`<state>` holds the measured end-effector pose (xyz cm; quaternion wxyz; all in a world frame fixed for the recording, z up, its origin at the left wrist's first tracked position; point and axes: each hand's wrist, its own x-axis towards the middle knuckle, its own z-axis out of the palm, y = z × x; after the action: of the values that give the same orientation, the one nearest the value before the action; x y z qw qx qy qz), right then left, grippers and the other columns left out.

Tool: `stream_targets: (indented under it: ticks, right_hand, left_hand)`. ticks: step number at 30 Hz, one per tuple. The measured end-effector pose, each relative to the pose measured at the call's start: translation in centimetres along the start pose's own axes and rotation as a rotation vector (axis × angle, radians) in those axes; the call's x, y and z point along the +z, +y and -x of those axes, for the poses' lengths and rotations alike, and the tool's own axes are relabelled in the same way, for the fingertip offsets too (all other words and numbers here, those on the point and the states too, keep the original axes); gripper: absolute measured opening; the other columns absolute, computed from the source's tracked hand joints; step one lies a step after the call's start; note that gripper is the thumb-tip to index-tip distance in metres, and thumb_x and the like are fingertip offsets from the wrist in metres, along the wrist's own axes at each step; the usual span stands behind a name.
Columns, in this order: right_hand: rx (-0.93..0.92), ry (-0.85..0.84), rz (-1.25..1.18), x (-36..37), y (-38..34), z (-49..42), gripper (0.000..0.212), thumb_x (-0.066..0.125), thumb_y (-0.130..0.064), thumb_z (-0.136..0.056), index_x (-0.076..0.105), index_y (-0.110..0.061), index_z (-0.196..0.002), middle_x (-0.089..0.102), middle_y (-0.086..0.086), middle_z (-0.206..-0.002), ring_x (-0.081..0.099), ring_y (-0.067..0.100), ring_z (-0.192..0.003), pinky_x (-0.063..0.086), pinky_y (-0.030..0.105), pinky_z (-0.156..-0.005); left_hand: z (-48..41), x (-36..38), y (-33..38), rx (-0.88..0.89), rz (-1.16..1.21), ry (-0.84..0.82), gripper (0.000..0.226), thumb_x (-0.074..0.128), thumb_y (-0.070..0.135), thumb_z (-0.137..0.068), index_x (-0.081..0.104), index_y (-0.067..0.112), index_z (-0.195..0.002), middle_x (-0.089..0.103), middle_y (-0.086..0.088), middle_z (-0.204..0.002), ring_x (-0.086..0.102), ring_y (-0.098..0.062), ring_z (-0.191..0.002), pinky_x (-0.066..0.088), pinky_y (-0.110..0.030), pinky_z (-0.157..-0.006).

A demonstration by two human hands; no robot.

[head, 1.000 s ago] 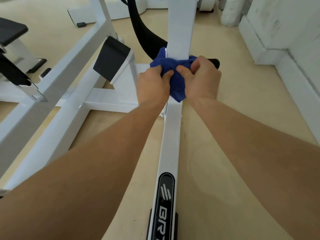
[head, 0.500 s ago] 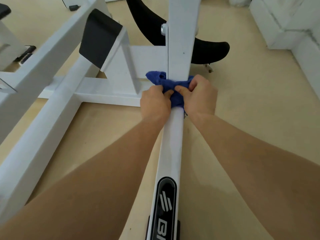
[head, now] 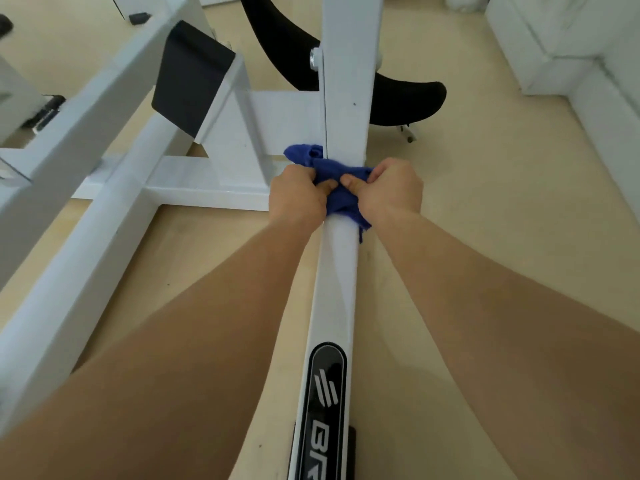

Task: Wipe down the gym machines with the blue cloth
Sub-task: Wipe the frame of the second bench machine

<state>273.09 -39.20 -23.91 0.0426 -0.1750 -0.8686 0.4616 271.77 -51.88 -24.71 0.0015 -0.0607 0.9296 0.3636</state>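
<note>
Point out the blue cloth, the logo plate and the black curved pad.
blue cloth (head: 341, 202): head view, bunched middle.
logo plate (head: 326, 389): head view, striped emblem above the letters.
curved pad (head: 415, 102): head view, right end.

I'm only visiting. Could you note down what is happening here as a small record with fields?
Activity: wiping a gym machine's frame
Cloth: blue cloth, bunched around the white bar
Left hand: grips the cloth on the bar's left side
Right hand: grips the cloth on the bar's right side
Nearby: black curved pad; black logo plate
Floor: beige
</note>
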Motion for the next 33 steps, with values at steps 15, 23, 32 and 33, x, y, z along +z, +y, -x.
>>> stream_targets:
  ticks: [15,23,32,33]
  right_hand:
    - [0.145,-0.262,0.122,-3.3,2.6,14.8,0.037,0.078,-0.038,-0.082,0.047,-0.021,-0.071,0.059,-0.002,-0.075,0.057,0.021,-0.072,0.038,0.028,-0.061]
    - [0.19,-0.384,0.192,-4.5,3.2,21.1,0.035,0.077,-0.036,-0.084,0.047,-0.021,-0.074,0.063,0.001,-0.083,0.058,0.023,-0.076,0.039,0.03,-0.064]
    - [0.189,-0.183,0.244,-2.0,0.8,14.7,0.028,0.075,-0.034,-0.085,0.055,-0.015,-0.087,0.063,0.005,-0.088,0.058,0.025,-0.076,0.041,0.032,-0.066]
    - [0.186,-0.154,0.23,-1.7,0.7,13.7,0.028,0.075,-0.034,-0.085,0.055,-0.015,-0.087,0.063,0.005,-0.089,0.058,0.025,-0.076,0.042,0.033,-0.066]
  left_hand:
    - [16.5,-4.6,-2.1,-0.211,-0.196,-0.33,0.034,0.056,0.038,-0.098,0.052,0.013,-0.075,0.055,-0.002,-0.068,0.054,-0.022,-0.069,0.037,-0.027,-0.059]
    - [22.2,-6.5,-2.0,-0.264,-0.443,-0.6,0.038,0.044,0.032,-0.103,0.064,0.0,-0.105,0.065,-0.018,-0.092,0.064,-0.033,-0.093,0.04,-0.031,-0.07]
    - [14.9,-5.0,-2.9,-0.155,-0.312,-0.482,0.031,0.05,0.038,-0.099,0.058,0.009,-0.091,0.06,-0.007,-0.08,0.057,-0.026,-0.072,0.038,-0.031,-0.061]
    - [13.8,-4.9,-2.7,-0.145,-0.302,-0.465,0.031,0.05,0.038,-0.099,0.06,0.009,-0.094,0.062,-0.008,-0.083,0.059,-0.026,-0.074,0.04,-0.032,-0.062]
